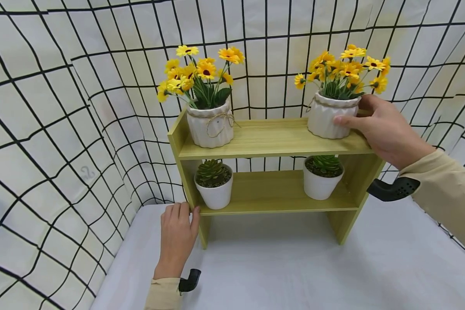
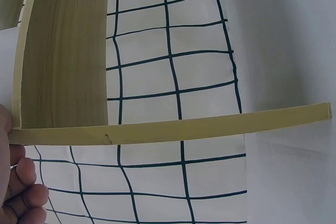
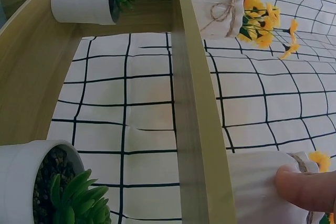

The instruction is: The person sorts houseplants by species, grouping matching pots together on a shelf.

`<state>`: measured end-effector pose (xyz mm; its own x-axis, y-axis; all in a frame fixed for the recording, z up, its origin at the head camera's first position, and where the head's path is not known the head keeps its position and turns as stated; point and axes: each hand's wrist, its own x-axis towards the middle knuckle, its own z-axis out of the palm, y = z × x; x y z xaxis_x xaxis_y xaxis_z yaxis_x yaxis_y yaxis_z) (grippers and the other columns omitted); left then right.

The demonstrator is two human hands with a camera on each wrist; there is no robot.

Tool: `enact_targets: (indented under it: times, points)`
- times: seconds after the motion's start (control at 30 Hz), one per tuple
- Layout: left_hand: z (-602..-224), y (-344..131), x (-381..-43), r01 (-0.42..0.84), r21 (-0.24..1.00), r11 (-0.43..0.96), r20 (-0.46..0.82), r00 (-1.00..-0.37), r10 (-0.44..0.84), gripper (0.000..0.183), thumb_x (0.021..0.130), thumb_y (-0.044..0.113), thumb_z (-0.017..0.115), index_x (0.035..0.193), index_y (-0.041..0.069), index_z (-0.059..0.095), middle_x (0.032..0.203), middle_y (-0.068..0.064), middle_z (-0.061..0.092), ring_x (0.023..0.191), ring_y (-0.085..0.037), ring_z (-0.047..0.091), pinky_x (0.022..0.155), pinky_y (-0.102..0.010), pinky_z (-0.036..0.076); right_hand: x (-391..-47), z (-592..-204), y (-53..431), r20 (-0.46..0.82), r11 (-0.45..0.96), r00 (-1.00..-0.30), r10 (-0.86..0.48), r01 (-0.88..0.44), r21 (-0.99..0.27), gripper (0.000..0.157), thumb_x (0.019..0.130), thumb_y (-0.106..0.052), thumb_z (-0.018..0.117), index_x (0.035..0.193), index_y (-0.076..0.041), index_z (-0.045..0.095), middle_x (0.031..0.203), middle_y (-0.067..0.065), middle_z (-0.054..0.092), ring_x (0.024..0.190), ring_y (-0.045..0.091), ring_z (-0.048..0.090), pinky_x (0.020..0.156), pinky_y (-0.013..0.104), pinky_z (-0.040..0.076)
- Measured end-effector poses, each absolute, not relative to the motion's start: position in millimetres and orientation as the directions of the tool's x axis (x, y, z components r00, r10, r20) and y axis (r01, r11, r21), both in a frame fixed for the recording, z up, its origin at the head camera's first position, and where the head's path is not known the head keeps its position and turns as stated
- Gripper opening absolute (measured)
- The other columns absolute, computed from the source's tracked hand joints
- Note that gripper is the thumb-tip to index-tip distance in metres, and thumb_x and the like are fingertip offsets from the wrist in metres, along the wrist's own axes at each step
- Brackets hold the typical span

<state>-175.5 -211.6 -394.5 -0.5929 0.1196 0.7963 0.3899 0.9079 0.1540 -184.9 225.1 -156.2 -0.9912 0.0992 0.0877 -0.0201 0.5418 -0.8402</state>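
A two-tier wooden shelf (image 1: 263, 137) stands on a white surface. My right hand (image 1: 391, 127) grips the white ribbed flower pot (image 1: 327, 118) at the right end of the top tier, thumb across its front; yellow flowers (image 1: 346, 71) fill it. The right wrist view shows the thumb (image 3: 307, 188) on this pot (image 3: 257, 187). At the lower left, my left hand (image 1: 177, 237) holds the side panel's front edge (image 2: 173, 129), thumb at the front and fingers (image 2: 26, 192) curled along the outside. A matching pot (image 1: 210, 127) with twine and yellow flowers stands at the top left.
On the lower tier are two smooth white pots with green succulents, a left one (image 1: 215, 189) and a right one (image 1: 321, 181). White sheeting with a black grid (image 1: 81, 129) rises behind and beside the shelf. White cloth (image 1: 271, 267) covers the surface in front.
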Motion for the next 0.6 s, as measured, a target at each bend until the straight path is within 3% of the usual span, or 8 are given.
enact_targets:
  times: [0.27, 0.47, 0.6]
  points:
    - [-396, -210, -176, 0.396, 0.152, 0.906, 0.799, -0.589, 0.123, 0.023, 0.095, 0.017, 0.073, 0.090, -0.001, 0.058, 0.081, -0.015, 0.059, 0.082, -0.034, 0.053, 0.072, -0.042, 0.041, -185, -156, 224, 0.086, 0.515, -0.990, 0.114, -0.015, -0.857, 0.090, 0.095, -0.052, 0.068, 0.165, -0.019, 0.022, 0.169, 0.005, 0.029, 0.140, 0.020, 0.038, 0.110, 0.034, 0.034]
    - [-396, -211, -176, 0.398, 0.154, 0.904, 0.800, -0.587, 0.122, 0.023, 0.095, 0.016, 0.072, 0.090, -0.002, 0.059, 0.081, -0.015, 0.059, 0.081, -0.034, 0.053, 0.071, -0.042, 0.041, -176, -158, 223, 0.096, 0.477, -0.993, 0.062, -0.055, -0.877, 0.080, 0.100, -0.050, 0.062, 0.165, -0.030, 0.020, 0.172, -0.006, 0.024, 0.147, 0.019, 0.034, 0.125, 0.047, 0.027]
    - [-396, -213, -176, 0.399, 0.154, 0.904, 0.800, -0.587, 0.123, 0.023, 0.095, 0.015, 0.073, 0.089, -0.002, 0.059, 0.080, -0.015, 0.058, 0.080, -0.034, 0.053, 0.071, -0.042, 0.041, -166, -160, 220, 0.100, 0.458, -0.995, 0.026, -0.077, -0.886, 0.076, 0.103, -0.051, 0.055, 0.165, -0.037, 0.013, 0.173, -0.012, 0.019, 0.151, 0.021, 0.028, 0.127, 0.055, 0.021]
